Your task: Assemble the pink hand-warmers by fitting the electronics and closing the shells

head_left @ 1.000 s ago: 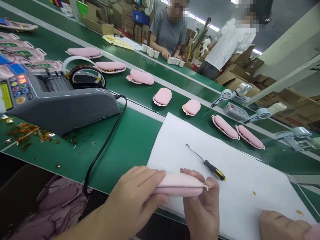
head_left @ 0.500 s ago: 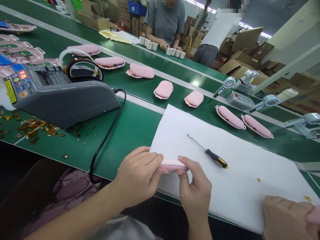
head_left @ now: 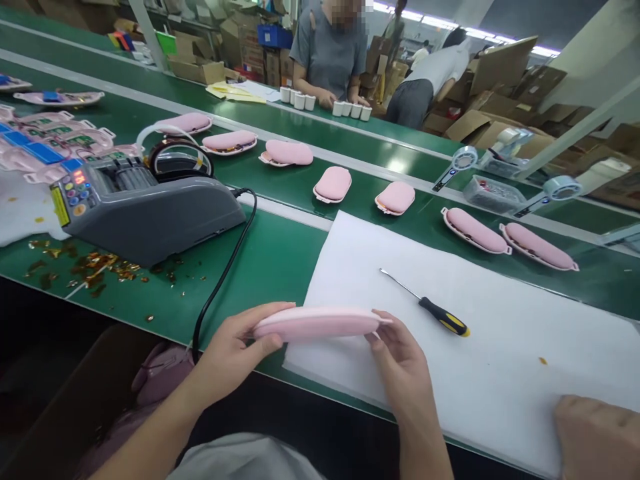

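A long pink case point(head_left: 320, 325) is held level between my hands, above the near edge of the white foam sheet point(head_left: 345, 267). My left hand point(head_left: 245, 350) grips its left end, with the thumb in front. At its right end, by a small tab, my right hand point(head_left: 400, 357) pinches it between thumb and fingers. The case looks closed from this side. A screwdriver point(head_left: 443, 317) with a black and yellow handle lies on the sheet to the right of the case.
Several pink cases point(head_left: 333, 185) lie in a row beyond the sheet. A grey tape dispenser point(head_left: 160, 210) with a black cable stands at left, near amber scraps point(head_left: 107, 267). Another person's hand point(head_left: 595, 433) rests at the lower right. A person point(head_left: 330, 53) works across the table.
My hands have moved apart to the two ends of the pink case, so more of it shows. The view has shifted slightly, and the person's hand at lower right sits farther right.
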`<control>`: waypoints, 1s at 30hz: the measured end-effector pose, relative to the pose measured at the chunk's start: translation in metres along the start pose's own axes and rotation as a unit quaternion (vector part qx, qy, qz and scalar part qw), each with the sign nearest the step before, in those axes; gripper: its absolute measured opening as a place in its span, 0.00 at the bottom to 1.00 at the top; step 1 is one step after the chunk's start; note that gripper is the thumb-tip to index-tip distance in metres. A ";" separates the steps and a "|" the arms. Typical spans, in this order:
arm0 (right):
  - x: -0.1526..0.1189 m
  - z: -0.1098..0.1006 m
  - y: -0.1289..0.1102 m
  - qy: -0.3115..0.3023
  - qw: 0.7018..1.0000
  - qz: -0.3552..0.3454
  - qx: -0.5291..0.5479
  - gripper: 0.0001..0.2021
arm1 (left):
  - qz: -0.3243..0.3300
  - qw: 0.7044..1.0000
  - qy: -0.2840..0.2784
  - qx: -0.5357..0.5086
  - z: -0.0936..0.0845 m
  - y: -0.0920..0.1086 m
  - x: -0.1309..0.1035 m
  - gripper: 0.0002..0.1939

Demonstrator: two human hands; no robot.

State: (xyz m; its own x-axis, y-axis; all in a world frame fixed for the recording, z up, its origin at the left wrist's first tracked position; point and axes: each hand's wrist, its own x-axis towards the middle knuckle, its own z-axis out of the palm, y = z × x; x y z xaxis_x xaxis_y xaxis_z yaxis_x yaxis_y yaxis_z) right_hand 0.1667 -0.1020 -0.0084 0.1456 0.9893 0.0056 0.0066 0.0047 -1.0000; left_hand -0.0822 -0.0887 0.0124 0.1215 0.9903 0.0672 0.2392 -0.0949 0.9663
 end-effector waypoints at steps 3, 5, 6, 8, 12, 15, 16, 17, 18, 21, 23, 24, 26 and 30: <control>0.008 0.022 -0.017 0.020 0.992 -0.067 0.106 0.16 | -0.082 0.980 0.022 -0.181 0.022 -0.009 -0.005 0.21; 0.013 0.034 -0.034 0.020 0.985 -0.100 0.140 0.20 | -0.125 0.961 0.003 -0.246 0.034 -0.009 -0.007 0.24; 0.014 0.039 -0.043 0.014 0.985 -0.112 0.132 0.21 | -0.123 0.959 -0.021 -0.253 0.038 -0.007 -0.008 0.25; 0.014 0.045 -0.059 -0.005 0.987 -0.140 0.076 0.19 | -0.087 0.969 -0.041 -0.226 0.039 0.004 -0.007 0.25; 0.005 0.054 -0.073 -0.085 0.976 -0.198 -0.012 0.14 | 0.028 0.989 0.034 -0.140 0.025 0.038 -0.005 0.21; -0.003 0.064 -0.070 -0.097 0.982 -0.162 -0.011 0.13 | 0.054 0.991 0.080 -0.088 0.018 0.056 -0.003 0.16; -0.005 0.068 -0.069 -0.093 0.985 -0.144 -0.014 0.13 | 0.054 0.991 0.091 -0.082 0.018 0.059 -0.002 0.14; -0.007 0.071 -0.069 -0.086 0.987 -0.135 -0.019 0.12 | 0.055 0.990 0.100 -0.086 0.018 0.060 -0.002 0.12; -0.010 0.074 -0.069 -0.080 0.987 -0.136 -0.027 0.11 | 0.061 0.987 0.110 -0.099 0.020 0.061 -0.002 0.11; -0.020 0.081 -0.080 -0.032 0.980 -0.191 -0.054 0.10 | 0.111 0.970 0.131 -0.169 0.024 0.063 -0.004 0.10; -0.027 0.085 -0.089 0.013 0.969 -0.236 -0.072 0.09 | 0.143 0.956 0.131 -0.219 0.027 0.066 -0.006 0.09; -0.029 0.087 -0.093 0.032 0.964 -0.252 -0.080 0.09 | 0.150 0.950 0.132 -0.241 0.027 0.067 -0.007 0.09; -0.028 0.089 -0.098 0.050 0.955 -0.277 -0.094 0.09 | 0.149 0.940 0.132 -0.276 0.029 0.067 -0.006 0.08; -0.011 0.083 -0.096 0.006 0.935 -0.320 -0.152 0.09 | 0.104 0.923 0.122 -0.350 0.033 0.061 0.004 0.09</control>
State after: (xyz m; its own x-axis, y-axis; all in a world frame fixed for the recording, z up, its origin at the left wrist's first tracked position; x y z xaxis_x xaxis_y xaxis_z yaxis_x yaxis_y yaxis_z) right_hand 0.0822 -0.1008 0.0875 0.0272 0.7962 0.6044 0.3760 0.5520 -0.7442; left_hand -0.0351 -0.0936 0.0633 -0.1468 0.9593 0.2411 -0.4569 -0.2819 0.8437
